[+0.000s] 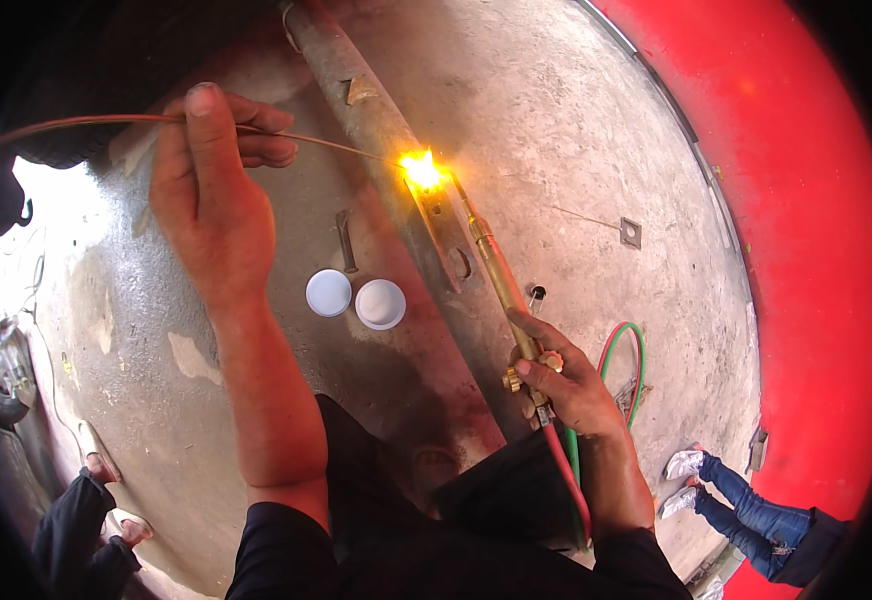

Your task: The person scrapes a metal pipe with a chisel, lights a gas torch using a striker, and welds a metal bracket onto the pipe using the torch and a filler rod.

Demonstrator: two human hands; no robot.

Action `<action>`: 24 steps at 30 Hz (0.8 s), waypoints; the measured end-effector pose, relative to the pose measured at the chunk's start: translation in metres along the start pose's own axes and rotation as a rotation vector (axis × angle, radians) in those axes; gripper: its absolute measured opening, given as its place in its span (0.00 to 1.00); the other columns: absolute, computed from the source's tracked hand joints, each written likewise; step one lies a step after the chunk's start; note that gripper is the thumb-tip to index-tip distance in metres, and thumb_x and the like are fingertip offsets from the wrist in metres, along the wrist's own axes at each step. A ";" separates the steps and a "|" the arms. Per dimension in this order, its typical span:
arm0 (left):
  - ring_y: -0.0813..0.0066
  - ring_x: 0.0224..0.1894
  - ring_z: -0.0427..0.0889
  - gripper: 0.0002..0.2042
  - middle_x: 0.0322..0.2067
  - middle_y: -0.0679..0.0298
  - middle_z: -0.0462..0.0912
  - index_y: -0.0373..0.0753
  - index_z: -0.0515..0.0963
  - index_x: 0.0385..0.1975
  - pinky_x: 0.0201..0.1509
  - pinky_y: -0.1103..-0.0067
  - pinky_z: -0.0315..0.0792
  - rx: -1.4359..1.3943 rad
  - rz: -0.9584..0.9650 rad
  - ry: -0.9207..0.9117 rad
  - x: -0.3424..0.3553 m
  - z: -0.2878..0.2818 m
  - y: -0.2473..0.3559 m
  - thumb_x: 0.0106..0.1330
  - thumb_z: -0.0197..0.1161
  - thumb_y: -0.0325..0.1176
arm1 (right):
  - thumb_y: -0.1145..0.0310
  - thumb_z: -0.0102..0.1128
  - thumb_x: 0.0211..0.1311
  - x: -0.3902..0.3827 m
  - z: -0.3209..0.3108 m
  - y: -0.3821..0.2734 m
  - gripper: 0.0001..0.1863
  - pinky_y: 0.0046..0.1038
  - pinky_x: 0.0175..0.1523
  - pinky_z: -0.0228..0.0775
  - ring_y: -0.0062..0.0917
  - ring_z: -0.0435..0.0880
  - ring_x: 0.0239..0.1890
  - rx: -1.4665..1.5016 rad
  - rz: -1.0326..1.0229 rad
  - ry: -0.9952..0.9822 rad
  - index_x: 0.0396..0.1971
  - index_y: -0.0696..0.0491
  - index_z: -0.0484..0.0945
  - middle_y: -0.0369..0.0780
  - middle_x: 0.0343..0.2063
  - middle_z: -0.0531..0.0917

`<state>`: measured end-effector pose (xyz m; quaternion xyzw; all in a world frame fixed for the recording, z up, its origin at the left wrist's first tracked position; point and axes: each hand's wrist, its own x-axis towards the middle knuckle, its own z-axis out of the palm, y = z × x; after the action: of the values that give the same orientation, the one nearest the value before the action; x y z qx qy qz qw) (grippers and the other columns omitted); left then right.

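Observation:
Between its fingers and thumb, my left hand (218, 185) pinches a long thin brazing rod (331, 146), whose tip reaches into a bright yellow flame (422, 170). My right hand (574, 385) is wrapped around the valve end of a brass gas torch (499, 275), its nozzle pointing up at the same spot. The flame glares on a long metal beam (371, 112) that crosses the floor diagonally. Below the glare the beam shows a slot and a round hole. The glare hides the joint itself. Red and green hoses (568, 470) run from the torch past my right forearm.
Two round white containers (380, 304) and a small hammer-like tool (346, 240) lie left of the beam. To its right are a square metal plate (631, 233) and a lighter-like object (537, 294). Other people's legs (756, 510) show at both lower sides. A red surface (806, 300) borders the right.

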<state>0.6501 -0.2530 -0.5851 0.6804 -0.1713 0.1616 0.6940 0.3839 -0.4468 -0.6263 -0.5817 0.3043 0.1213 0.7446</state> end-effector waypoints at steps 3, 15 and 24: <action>0.75 0.25 0.83 0.19 0.30 0.57 0.84 0.34 0.75 0.37 0.35 0.78 0.78 0.007 0.001 -0.001 0.001 0.001 -0.001 0.81 0.45 0.44 | 0.71 0.61 0.71 0.002 -0.001 0.001 0.32 0.21 0.29 0.70 0.17 0.76 0.24 -0.012 -0.003 -0.005 0.72 0.53 0.62 0.34 0.31 0.76; 0.74 0.25 0.83 0.20 0.29 0.57 0.84 0.34 0.76 0.36 0.35 0.78 0.79 0.022 -0.009 0.011 0.002 0.000 0.000 0.81 0.45 0.45 | 0.71 0.61 0.71 0.002 0.000 0.000 0.32 0.22 0.29 0.69 0.17 0.76 0.25 -0.028 -0.002 0.005 0.71 0.54 0.62 0.35 0.31 0.76; 0.75 0.25 0.83 0.21 0.29 0.57 0.84 0.34 0.76 0.36 0.35 0.78 0.78 0.022 -0.002 0.019 0.002 -0.003 0.000 0.81 0.45 0.46 | 0.71 0.61 0.71 0.001 0.001 -0.002 0.32 0.22 0.28 0.69 0.18 0.76 0.24 -0.013 0.001 0.008 0.72 0.54 0.61 0.35 0.30 0.76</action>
<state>0.6516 -0.2496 -0.5842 0.6864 -0.1624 0.1694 0.6884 0.3859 -0.4464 -0.6250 -0.5868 0.3070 0.1213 0.7394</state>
